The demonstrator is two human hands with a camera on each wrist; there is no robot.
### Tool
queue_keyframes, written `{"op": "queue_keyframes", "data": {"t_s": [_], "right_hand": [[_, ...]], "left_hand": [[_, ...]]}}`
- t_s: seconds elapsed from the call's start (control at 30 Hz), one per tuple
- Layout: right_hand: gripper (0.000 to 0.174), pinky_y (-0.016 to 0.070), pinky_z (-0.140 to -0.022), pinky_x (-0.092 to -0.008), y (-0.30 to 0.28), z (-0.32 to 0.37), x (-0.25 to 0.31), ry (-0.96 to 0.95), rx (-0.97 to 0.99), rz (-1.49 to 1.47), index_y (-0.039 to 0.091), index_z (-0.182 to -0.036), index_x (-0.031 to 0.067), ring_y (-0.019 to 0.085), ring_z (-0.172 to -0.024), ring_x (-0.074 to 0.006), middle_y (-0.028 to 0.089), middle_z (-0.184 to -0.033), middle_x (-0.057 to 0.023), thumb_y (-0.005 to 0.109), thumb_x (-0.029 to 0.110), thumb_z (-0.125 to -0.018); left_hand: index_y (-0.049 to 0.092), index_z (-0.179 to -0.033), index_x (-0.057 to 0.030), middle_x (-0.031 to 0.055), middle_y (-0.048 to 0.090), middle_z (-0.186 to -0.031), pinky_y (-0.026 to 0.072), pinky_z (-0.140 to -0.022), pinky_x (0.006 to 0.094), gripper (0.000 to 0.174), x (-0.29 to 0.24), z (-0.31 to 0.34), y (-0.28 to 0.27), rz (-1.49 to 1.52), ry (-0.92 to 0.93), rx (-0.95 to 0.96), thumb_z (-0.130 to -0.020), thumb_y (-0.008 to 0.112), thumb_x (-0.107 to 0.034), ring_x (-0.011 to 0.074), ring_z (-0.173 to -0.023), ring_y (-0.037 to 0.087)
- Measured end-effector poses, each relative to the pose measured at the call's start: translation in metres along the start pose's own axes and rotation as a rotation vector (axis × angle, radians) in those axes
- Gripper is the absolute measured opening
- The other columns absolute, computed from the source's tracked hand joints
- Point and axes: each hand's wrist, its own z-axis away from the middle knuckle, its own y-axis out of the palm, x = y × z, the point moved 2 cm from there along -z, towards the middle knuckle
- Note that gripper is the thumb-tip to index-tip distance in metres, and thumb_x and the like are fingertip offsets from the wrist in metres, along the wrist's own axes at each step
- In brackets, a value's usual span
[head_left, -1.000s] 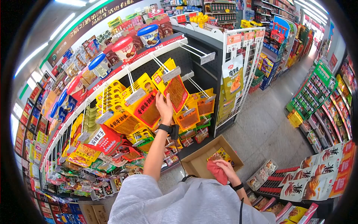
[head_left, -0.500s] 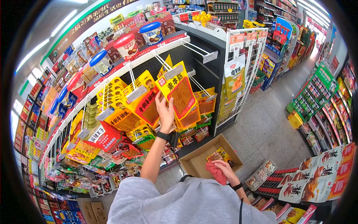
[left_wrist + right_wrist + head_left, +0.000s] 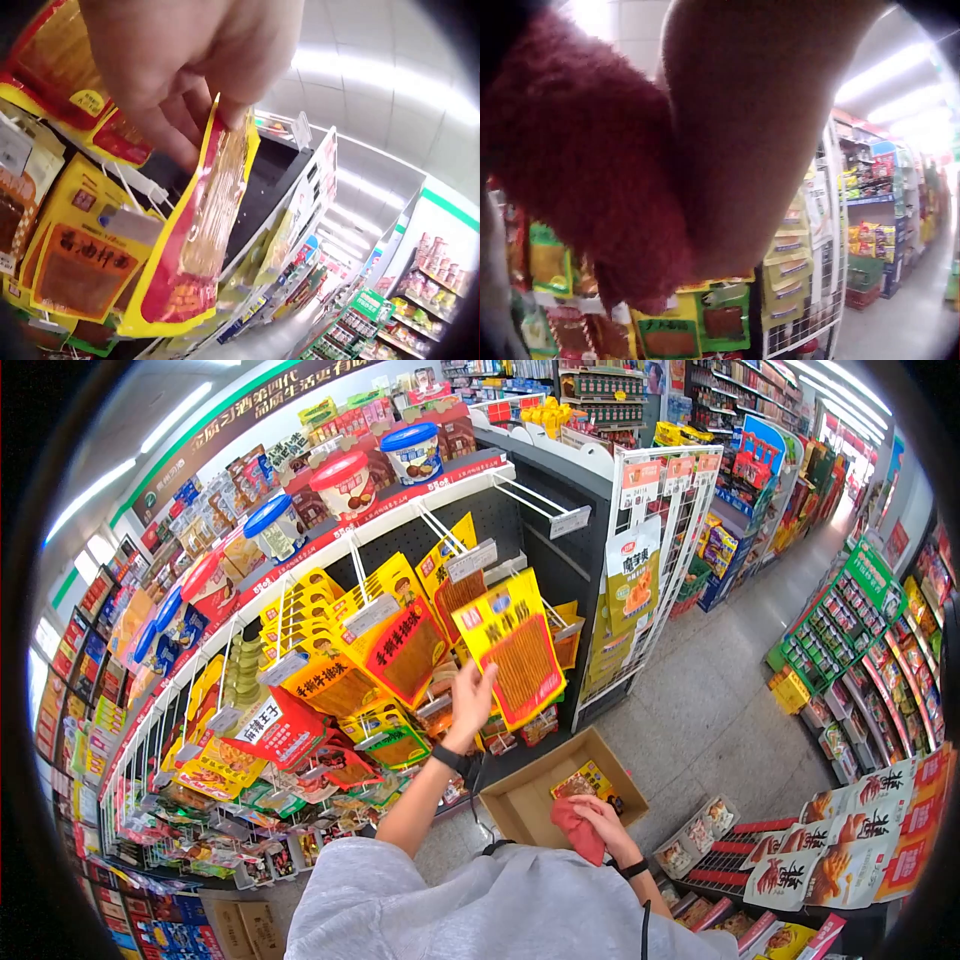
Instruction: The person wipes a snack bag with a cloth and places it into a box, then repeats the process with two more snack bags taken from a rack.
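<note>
Head view: the left hand point(image 3: 472, 705) pinches a yellow-and-red snack packet point(image 3: 525, 670), held in front of the packets hanging on the rack; the fingers behind the packet are out of sight, and it covers part of the stock beyond. The right hand point(image 3: 603, 822) grips a crumpled red cloth point(image 3: 577, 832) over a cardboard box point(image 3: 515, 800), partly masking the yellow packets inside. The grey shirt point(image 3: 480, 905) hides the near ground. Pale speckled floor point(image 3: 700, 670) runs down an aisle between shop shelves, and tubs with coloured lids point(image 3: 345, 488) stand along the rack's top.

Left wrist view: the same packet appears nearly edge-on between thumb and fingers, its lettering hard to read; the hand is cut off above. Ceiling lights point(image 3: 382, 79) glow beyond.

Right wrist view: the cloth, dark and blurred, fills the left side; which part of the hand looms beside it cannot be told. A wire grid point(image 3: 802, 341) stands behind.
</note>
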Motion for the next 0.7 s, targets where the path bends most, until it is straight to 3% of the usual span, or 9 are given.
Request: {"op": "queue_keyframes", "data": {"t_s": [0.1, 0.17, 0.27, 0.37, 0.4, 0.5, 0.53, 0.63, 0.7], "right_hand": [[0.045, 0.0475, -0.096, -0.0286, -0.028, -0.005, -0.003, -0.180, -0.061, 0.047, 0.054, -0.134, 0.0044, 0.060, -0.111, -0.0151, 0.063, -0.121, -0.0073, 0.067, 0.015, -0.093], [0.052, 0.0460, -0.099, -0.0304, -0.039, -0.002, 0.007, -0.331, -0.196, 0.205, 0.051, -0.138, 0.0049, 0.058, -0.114, -0.0170, 0.059, -0.126, -0.0082, 0.070, 0.015, -0.091], [0.049, 0.0464, -0.096, -0.0300, -0.027, 0.011, 0.061, -0.524, -0.438, 0.504, 0.055, -0.134, 0.0033, 0.057, -0.114, -0.0173, 0.052, -0.132, -0.0084, 0.072, 0.015, -0.089], [0.037, 0.0472, -0.090, -0.0277, -0.042, 0.006, 0.058, -0.319, -0.166, 0.412, 0.062, -0.125, 0.0005, 0.056, -0.112, -0.0143, 0.053, -0.130, -0.0069, 0.071, 0.014, -0.091], [0.028, 0.0473, -0.085, -0.0262, -0.030, 0.008, 0.070, -0.447, -0.103, 0.341, 0.067, -0.116, -0.0014, 0.056, -0.108, -0.0107, 0.055, -0.128, -0.0065, 0.070, 0.013, -0.092], [0.026, 0.0451, -0.095, -0.0270, -0.015, 0.015, 0.073, -0.080, -0.020, 0.008, 0.068, -0.113, -0.0014, 0.056, -0.115, -0.0119, 0.059, -0.126, -0.0054, 0.068, 0.016, -0.093], [0.025, 0.0448, -0.096, -0.0305, -0.005, 0.011, 0.076, -0.156, 0.040, -0.084, 0.068, -0.111, -0.0029, 0.058, -0.114, -0.0163, 0.059, -0.126, -0.0066, 0.067, 0.016, -0.094], [0.023, 0.0454, -0.095, -0.0332, 0.009, 0.005, 0.117, -0.493, -0.015, 0.416, 0.069, -0.109, -0.0011, 0.059, -0.109, -0.0200, 0.061, -0.119, -0.0072, 0.068, 0.016, -0.094], [0.021, 0.0459, -0.094, -0.0336, -0.003, 0.009, 0.130, -0.514, -0.105, 0.610, 0.070, -0.104, 0.0027, 0.061, -0.107, -0.0226, 0.061, -0.113, -0.0091, 0.072, 0.019, -0.091]], "left_hand": [[0.064, -0.114, -0.0004, -0.0014, 0.060, -0.078, 0.0401, -0.058, 0.0255, 0.023, 0.006, 0.032, 0.008, -0.077, -0.040, 0.207, -0.100, 0.061, -0.017, 0.0038, -0.068, 0.048], [0.064, -0.114, -0.0006, -0.0027, 0.058, -0.075, 0.0407, -0.060, 0.0262, 0.022, -0.042, 0.047, 0.008, -0.193, -0.214, 0.418, -0.099, 0.061, -0.016, 0.0043, -0.069, 0.048], [0.062, -0.121, -0.0006, -0.0021, 0.064, -0.087, 0.0464, -0.068, 0.0270, 0.026, -0.045, 0.071, 0.020, -0.040, -0.161, 0.622, -0.100, 0.060, -0.016, 0.0042, -0.077, 0.052], [0.063, -0.124, 0.0013, -0.0043, 0.067, -0.105, 0.0489, -0.081, 0.0253, 0.030, -0.071, 0.086, 0.035, 0.375, -0.313, 0.699, -0.102, 0.060, -0.018, 0.0057, -0.091, 0.058], [0.058, -0.133, -0.0011, 0.0033, 0.067, -0.118, 0.0507, -0.090, 0.0300, 0.042, -0.064, 0.090, 0.038, 0.364, -0.335, 0.760, -0.105, 0.053, -0.032, 0.0132, -0.104, 0.062], [0.045, -0.146, -0.0048, 0.0114, 0.056, -0.140, 0.0469, -0.104, 0.0373, 0.057, -0.081, 0.112, 0.055, 1.243, -0.862, 0.589, -0.107, 0.041, -0.046, 0.0228, -0.125, 0.057], [0.032, -0.153, -0.0094, 0.0138, 0.043, -0.153, 0.0390, -0.114, 0.0443, 0.061, -0.073, 0.118, 0.071, 1.830, -0.753, 0.930, -0.107, 0.031, -0.050, 0.0285, -0.139, 0.045], [0.032, -0.154, -0.0100, 0.0129, 0.043, -0.153, 0.0387, -0.115, 0.0453, 0.058, -0.053, 0.132, 0.079, 1.595, -0.775, 0.718, -0.108, 0.032, -0.046, 0.0284, -0.139, 0.044], [0.032, -0.154, -0.0105, 0.0123, 0.042, -0.153, 0.0386, -0.115, 0.0460, 0.056, -0.052, 0.135, 0.081, 1.440, -0.781, 0.594, -0.108, 0.032, -0.043, 0.0283, -0.139, 0.044]]}}
